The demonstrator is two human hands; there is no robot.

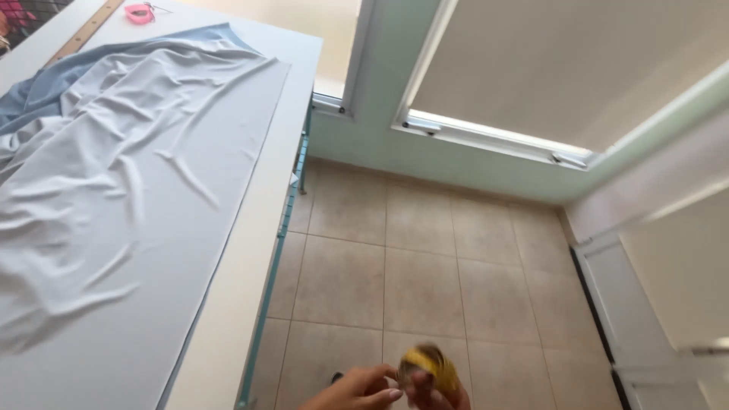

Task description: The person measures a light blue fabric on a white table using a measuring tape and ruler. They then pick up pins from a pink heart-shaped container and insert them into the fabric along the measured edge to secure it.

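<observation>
**Rolled tape held over bare tile, away from the cutting surface**

Beige floor tiles (pixel 425 288) fill the middle of the head view, with a pale green wall and window frames (pixel 493 140) beyond them. Along the left runs a long white surface (pixel 250 250), draped with pale grey fabric (pixel 114 197) that lies in soft wrinkles; a light blue layer (pixel 45 91) shows at its far left part. Near the far edge of the surface lie a wooden ruler (pixel 83 32) and a small pink tool (pixel 139 12), too small to name surely.

At the bottom edge of the view, both hands meet over the floor, well clear of the surface. The left hand (pixel 357 393) comes in from the lower left, its fingers (pixel 387 394) stretched toward a yellow roll, probably a coiled measuring tape (pixel 434 366). The right hand (pixel 444 396) is mostly cut off by the frame; its fingers seem closed about the roll from below, though blur makes the grip hard to judge. Whether the left fingers pinch the tape or only touch it cannot be told.

The likely risks: the roll sits over open tile, so a loose grip would drop it to the floor, where it could uncoil or roll under the surface. The fabric reaches close to the surface's near right edge, and a brushing arm could drag it off.
</observation>
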